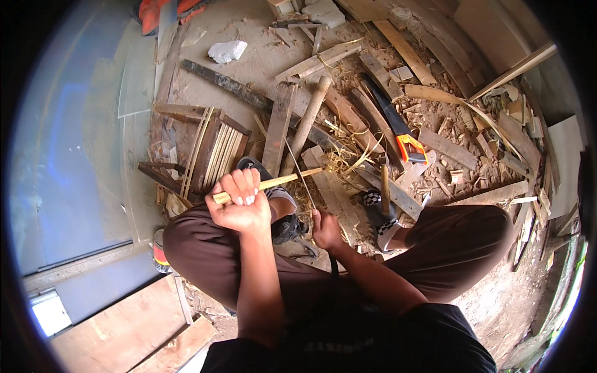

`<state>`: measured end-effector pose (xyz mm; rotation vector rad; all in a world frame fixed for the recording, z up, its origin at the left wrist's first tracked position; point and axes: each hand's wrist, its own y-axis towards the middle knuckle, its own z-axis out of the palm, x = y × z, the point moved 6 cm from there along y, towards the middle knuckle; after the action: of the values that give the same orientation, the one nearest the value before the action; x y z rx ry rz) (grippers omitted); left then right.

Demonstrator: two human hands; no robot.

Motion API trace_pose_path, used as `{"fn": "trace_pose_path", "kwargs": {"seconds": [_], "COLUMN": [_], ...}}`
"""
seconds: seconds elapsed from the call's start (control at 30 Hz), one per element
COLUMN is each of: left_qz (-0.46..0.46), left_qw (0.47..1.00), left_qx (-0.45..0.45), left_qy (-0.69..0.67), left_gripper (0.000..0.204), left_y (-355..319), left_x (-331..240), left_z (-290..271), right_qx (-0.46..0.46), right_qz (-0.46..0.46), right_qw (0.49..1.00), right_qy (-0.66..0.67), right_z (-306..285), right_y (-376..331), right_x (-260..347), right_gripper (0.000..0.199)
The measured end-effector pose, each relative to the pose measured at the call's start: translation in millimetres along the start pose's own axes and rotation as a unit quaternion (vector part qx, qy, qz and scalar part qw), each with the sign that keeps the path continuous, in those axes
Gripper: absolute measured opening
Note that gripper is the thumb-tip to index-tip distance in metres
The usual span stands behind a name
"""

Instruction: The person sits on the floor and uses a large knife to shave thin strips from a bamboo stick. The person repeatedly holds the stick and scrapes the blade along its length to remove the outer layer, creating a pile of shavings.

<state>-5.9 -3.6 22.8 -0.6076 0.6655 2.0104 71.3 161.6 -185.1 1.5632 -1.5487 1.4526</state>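
Note:
My left hand (239, 199) is closed round a pale yellow wooden stick (280, 181), which points right and slightly away from me. In my right hand (326, 230) is a long knife (305, 183). Its thin blade is seen nearly edge-on, and the grip is hidden in my fingers. The blade crosses the stick toward its far end and appears to touch it. Beneath the stick's tip lie curled yellow shavings (339, 163). A round wooden pole (309, 121) and a flat board (280, 127) lie just beyond the blade.
An orange-handled handsaw (410, 148) lies among scattered planks at the right. A slatted wooden piece (217, 149) stands left of my shoe. Farther off is a white chunk (227, 51). Glass sheets (81, 137) lie along the left. My bent knees flank the work.

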Motion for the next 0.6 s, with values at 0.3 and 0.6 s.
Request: {"fn": "trace_pose_path", "kwargs": {"seconds": [0.3,0.6], "left_qz": [0.075,0.138], "left_qw": [0.997,0.990], "left_qx": [0.009,-0.008], "left_qy": [0.011,0.011], "left_gripper": [0.047,0.060], "left_y": [10.2,129.1], "left_x": [-42.0,-175.9], "left_z": [15.9,91.3], "right_qx": [0.037,-0.156], "right_qz": [0.296,0.137], "right_qw": [0.953,0.921], "right_qy": [-0.050,0.329], "right_z": [-10.5,-158.1], "right_y": [8.2,37.0], "right_x": [-82.8,85.1], "right_gripper": [0.067,0.048]}}
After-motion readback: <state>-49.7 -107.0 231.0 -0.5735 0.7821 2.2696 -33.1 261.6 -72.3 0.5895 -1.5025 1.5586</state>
